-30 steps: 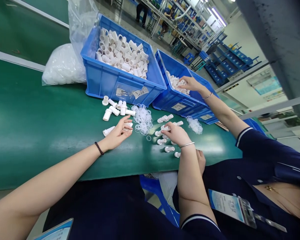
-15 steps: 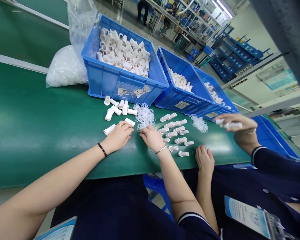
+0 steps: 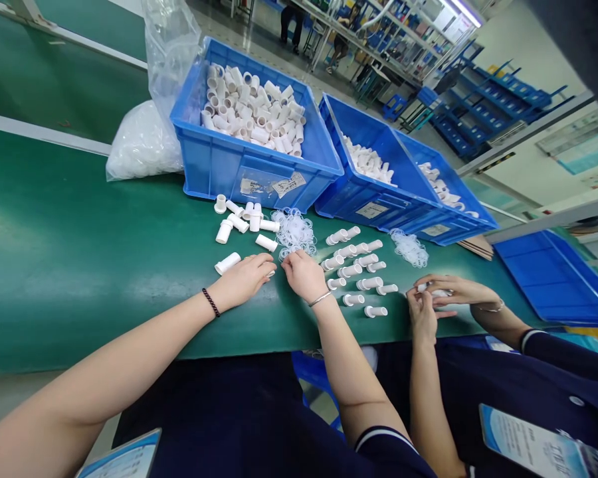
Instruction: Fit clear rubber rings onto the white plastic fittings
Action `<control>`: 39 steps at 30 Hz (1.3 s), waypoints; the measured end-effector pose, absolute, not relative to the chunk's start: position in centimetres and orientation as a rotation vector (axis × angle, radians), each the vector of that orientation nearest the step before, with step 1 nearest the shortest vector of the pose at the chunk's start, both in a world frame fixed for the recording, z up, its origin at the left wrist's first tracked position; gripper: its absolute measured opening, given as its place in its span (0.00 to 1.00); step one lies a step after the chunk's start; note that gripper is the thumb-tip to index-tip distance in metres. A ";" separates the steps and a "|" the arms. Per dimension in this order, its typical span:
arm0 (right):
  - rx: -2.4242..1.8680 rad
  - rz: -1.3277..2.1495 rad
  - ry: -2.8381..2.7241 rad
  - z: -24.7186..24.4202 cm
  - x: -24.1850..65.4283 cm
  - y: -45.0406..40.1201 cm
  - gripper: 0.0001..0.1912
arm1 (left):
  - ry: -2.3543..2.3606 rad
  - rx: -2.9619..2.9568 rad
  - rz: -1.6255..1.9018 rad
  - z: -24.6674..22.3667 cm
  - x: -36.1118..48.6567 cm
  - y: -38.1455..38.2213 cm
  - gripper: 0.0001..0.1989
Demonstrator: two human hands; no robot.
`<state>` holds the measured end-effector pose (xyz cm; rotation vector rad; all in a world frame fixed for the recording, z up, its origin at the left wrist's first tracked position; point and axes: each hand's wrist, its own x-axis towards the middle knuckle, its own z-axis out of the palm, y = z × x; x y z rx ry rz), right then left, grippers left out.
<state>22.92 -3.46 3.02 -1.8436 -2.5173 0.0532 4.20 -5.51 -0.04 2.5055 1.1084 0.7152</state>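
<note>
My left hand (image 3: 244,284) curls low over the green table, closed on a white plastic pipe fitting (image 3: 272,273) that shows only as a sliver under the fingertips. One loose fitting (image 3: 228,263) lies beside its knuckles and another (image 3: 266,243) just beyond its fingers. At the near edge of a pile of thin clear rings (image 3: 294,229), my right hand (image 3: 305,277) has its thumb and fingers pinched together; what is between them is hidden. Several flanged fittings (image 3: 349,271) stand in rows to the right of this hand, and more (image 3: 239,223) lie loose at the far left.
Blue bins (image 3: 259,162) (image 3: 373,192) of white fittings line the back of the green table (image 3: 104,265). A clear bag (image 3: 144,143) sits at the left. On the right, a co-worker's hands (image 3: 436,302) hold a white piece near a second ring pile (image 3: 409,248).
My left hand has shifted slightly right, uncovering more of the fittings around it. My right hand stays by the rings. The co-worker's raised hand has come down to meet their other hand.
</note>
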 end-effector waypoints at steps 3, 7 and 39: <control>-1.806 0.045 -2.476 3.2 23.0 -3.3 0.09 | 1.138 2.511 0.673 0.4 4.3 -5.8 0.11; -1.772 0.040 -2.453 3.4 23.1 -2.7 0.09 | 1.241 2.534 0.624 0.8 4.5 -5.8 0.10; -1.191 0.625 -2.122 2.1 21.7 -2.3 0.06 | 1.363 1.845 0.882 0.9 4.9 -5.5 0.15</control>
